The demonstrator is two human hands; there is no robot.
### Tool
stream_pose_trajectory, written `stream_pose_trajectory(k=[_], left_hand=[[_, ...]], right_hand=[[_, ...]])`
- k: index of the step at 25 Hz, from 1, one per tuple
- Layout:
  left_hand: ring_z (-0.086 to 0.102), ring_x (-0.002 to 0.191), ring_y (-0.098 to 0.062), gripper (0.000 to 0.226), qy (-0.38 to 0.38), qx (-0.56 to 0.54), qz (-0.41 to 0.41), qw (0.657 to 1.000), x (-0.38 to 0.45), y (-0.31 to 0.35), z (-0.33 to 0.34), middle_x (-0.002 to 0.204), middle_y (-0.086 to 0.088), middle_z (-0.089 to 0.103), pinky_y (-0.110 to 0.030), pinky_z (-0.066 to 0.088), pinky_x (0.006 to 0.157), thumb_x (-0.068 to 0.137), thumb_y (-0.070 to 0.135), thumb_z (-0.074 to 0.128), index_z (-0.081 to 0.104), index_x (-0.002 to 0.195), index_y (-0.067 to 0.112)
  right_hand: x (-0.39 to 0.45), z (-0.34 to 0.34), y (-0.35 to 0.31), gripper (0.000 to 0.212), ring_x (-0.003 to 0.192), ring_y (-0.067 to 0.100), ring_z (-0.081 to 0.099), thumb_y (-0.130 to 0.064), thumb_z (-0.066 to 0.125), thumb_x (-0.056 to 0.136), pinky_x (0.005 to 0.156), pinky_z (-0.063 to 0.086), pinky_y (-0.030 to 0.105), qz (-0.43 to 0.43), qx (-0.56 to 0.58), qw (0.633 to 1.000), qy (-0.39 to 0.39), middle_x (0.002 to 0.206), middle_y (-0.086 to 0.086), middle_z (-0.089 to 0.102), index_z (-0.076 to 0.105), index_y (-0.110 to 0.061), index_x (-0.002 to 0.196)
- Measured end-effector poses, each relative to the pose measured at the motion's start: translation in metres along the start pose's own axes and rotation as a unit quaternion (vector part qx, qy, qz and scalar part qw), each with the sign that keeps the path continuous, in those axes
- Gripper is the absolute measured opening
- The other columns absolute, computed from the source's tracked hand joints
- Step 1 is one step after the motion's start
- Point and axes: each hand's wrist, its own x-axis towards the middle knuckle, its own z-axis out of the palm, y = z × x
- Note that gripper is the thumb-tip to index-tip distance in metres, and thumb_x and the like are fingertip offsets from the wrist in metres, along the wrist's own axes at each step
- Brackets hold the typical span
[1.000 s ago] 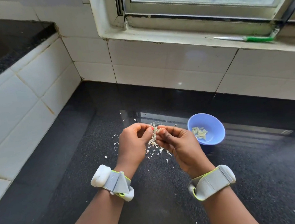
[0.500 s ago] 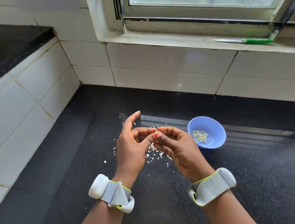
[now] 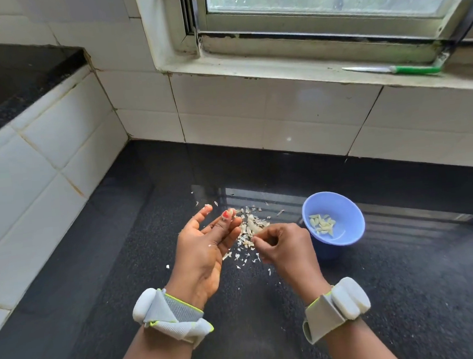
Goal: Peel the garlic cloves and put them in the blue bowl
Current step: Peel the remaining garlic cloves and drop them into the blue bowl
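My left hand (image 3: 206,246) is held palm up over the black counter, its fingers spread and relaxed, with nothing in it. My right hand (image 3: 284,249) hovers just to its right with fingers curled; thumb and forefinger pinch a small pale piece that looks like a garlic clove (image 3: 254,238), mostly hidden. Between and beyond the hands lies a pile of garlic skins (image 3: 251,225). The blue bowl (image 3: 345,207) stands right of my right hand and holds several peeled cloves (image 3: 322,225).
The black granite counter (image 3: 407,279) is speckled with bits of skin around the hands. A green-handled knife (image 3: 390,69) lies on the window sill at the back right. A tiled wall and a raised black ledge (image 3: 9,78) bound the left side.
The hands were joined on a clove; now they have parted. My left hand has opened palm up, and my right hand has drawn back to the right, toward the bowl.
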Motion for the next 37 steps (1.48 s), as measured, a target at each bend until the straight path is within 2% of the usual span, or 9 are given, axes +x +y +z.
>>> stream_pose_trajectory(k=[3, 5, 9, 16, 22, 26, 30, 32, 37], left_hand=[[0.07, 0.068, -0.016, 0.052, 0.0, -0.007, -0.005, 1.0, -0.001, -0.001, 0.0, 0.077, -0.01, 0.073, -0.022, 0.056, 0.056, 0.078, 0.004, 0.063, 0.043, 0.125, 0.008], [0.07, 0.067, -0.016, 0.05, 0.005, -0.001, -0.003, 1.0, 0.0, -0.002, -0.001, 0.074, -0.009, 0.073, -0.022, 0.056, 0.056, 0.08, 0.005, 0.064, 0.044, 0.126, 0.008], [0.07, 0.068, -0.017, 0.052, 0.018, 0.044, 0.014, 0.999, 0.001, -0.004, -0.002, 0.075, -0.01, 0.072, -0.024, 0.056, 0.058, 0.078, 0.008, 0.067, 0.045, 0.125, 0.01], [0.071, 0.071, -0.019, 0.043, 0.023, 0.149, 0.105, 0.983, -0.001, -0.01, 0.001, 0.078, -0.013, 0.073, -0.024, 0.056, 0.059, 0.082, 0.005, 0.068, 0.048, 0.12, 0.012], [0.07, 0.067, -0.02, 0.018, 0.015, 0.187, 0.126, 0.974, 0.003, -0.008, -0.002, 0.071, -0.01, 0.071, -0.025, 0.057, 0.059, 0.095, 0.023, 0.05, 0.061, 0.1, 0.009], [0.066, 0.057, -0.018, 0.047, 0.052, 0.401, 0.188, 0.895, 0.013, -0.01, -0.017, 0.055, -0.003, 0.065, -0.036, 0.056, 0.061, 0.087, 0.05, 0.053, 0.059, 0.057, 0.014], [0.06, 0.064, 0.0, 0.018, 0.032, 0.54, 0.237, 0.807, 0.019, -0.014, -0.027, 0.07, 0.01, 0.066, -0.017, 0.047, 0.062, 0.083, 0.018, 0.071, 0.063, 0.07, 0.028], [0.058, 0.079, 0.0, 0.031, 0.017, 0.568, 0.26, 0.78, 0.02, -0.016, -0.03, 0.088, 0.015, 0.062, -0.017, 0.047, 0.069, 0.076, 0.004, 0.072, 0.062, 0.078, 0.034], [0.063, 0.079, 0.001, 0.018, -0.017, 0.516, 0.296, 0.803, 0.016, -0.011, -0.02, 0.082, 0.017, 0.069, -0.011, 0.045, 0.07, 0.084, 0.013, 0.069, 0.068, 0.087, 0.03]], right_hand=[[-0.001, 0.003, -0.001, 0.034, 0.059, 0.008, 0.054, -0.031, 0.08, 0.077, 0.059, 0.047, 0.03, -0.033, -0.1, 0.994, 0.029, 0.066, -0.009, 0.061, 0.054, -0.026, 0.057], [0.0, 0.006, 0.001, 0.019, 0.069, 0.008, 0.059, -0.014, 0.078, 0.08, 0.066, 0.051, 0.026, -0.071, -0.081, 0.994, 0.007, 0.083, -0.013, 0.062, 0.068, -0.028, 0.072], [-0.002, 0.0, -0.008, 0.006, 0.06, 0.007, 0.068, -0.023, 0.07, 0.088, 0.061, 0.06, 0.033, -0.043, 0.097, 0.994, 0.034, 0.074, -0.007, 0.072, 0.075, -0.024, 0.093], [-0.004, -0.001, -0.03, 0.029, 0.088, 0.019, 0.071, -0.005, 0.076, 0.08, 0.083, 0.058, 0.037, -0.08, 0.337, 0.938, -0.015, 0.091, 0.005, 0.074, 0.067, -0.018, 0.104], [-0.005, -0.007, -0.033, 0.035, 0.084, 0.018, 0.068, -0.007, 0.073, 0.073, 0.076, 0.056, 0.027, 0.007, 0.521, 0.852, -0.039, 0.086, 0.007, 0.072, 0.059, -0.01, 0.105], [-0.004, -0.01, -0.032, 0.04, 0.083, 0.016, 0.069, -0.011, 0.072, 0.068, 0.074, 0.055, 0.024, 0.03, 0.541, 0.839, -0.037, 0.084, 0.005, 0.072, 0.059, -0.01, 0.106], [-0.003, -0.011, -0.031, 0.041, 0.083, 0.017, 0.069, -0.011, 0.073, 0.067, 0.074, 0.057, 0.027, 0.041, 0.535, 0.843, -0.027, 0.084, 0.005, 0.072, 0.059, -0.011, 0.106], [-0.003, -0.011, -0.031, 0.043, 0.082, 0.021, 0.069, -0.011, 0.073, 0.067, 0.078, 0.059, 0.033, 0.049, 0.535, 0.843, -0.023, 0.084, 0.007, 0.07, 0.058, -0.01, 0.107], [-0.001, -0.011, -0.028, 0.043, 0.092, 0.026, 0.07, -0.006, 0.073, 0.071, 0.085, 0.057, 0.037, 0.033, 0.512, 0.858, -0.016, 0.089, 0.011, 0.072, 0.056, -0.01, 0.11]])
